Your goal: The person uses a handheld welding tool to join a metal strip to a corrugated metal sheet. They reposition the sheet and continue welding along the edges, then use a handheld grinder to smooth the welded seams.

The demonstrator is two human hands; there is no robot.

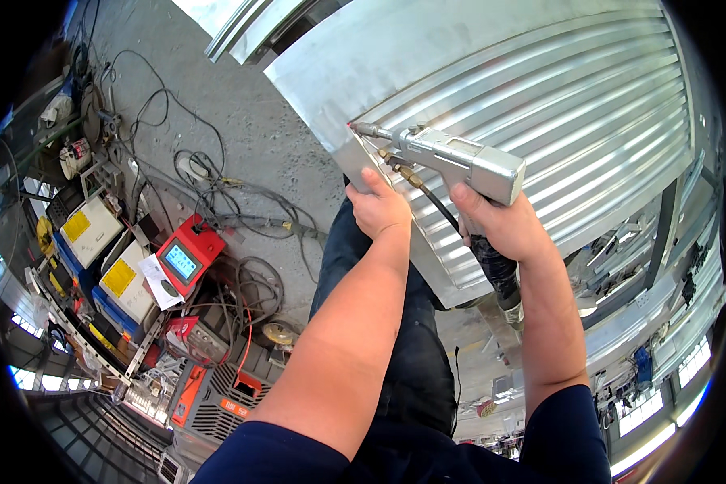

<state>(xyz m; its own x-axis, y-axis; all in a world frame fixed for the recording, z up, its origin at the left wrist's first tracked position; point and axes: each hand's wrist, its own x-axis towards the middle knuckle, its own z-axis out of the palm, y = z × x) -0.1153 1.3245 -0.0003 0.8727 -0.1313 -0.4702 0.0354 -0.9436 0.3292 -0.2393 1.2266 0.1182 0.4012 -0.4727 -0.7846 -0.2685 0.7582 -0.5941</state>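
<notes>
My right hand is wrapped round the grip of a silver welding gun. The gun's narrow nozzle points left, and a small red spot shows at its tip near the panel's left corner. Brass fittings and a black hose run beneath the gun's body toward a thick dark cable sleeve below my right hand. My left hand is closed on the near left edge of a corrugated metal panel, its thumb pointing up and its other fingers partly hidden. The panel has a flat border round its ribs.
Cables lie tangled on the grey floor at left. Nearby stand a red box with a screen, white-and-blue cases and an orange-and-grey machine. Metal profiles lie beyond the panel; a cluttered rack is at right.
</notes>
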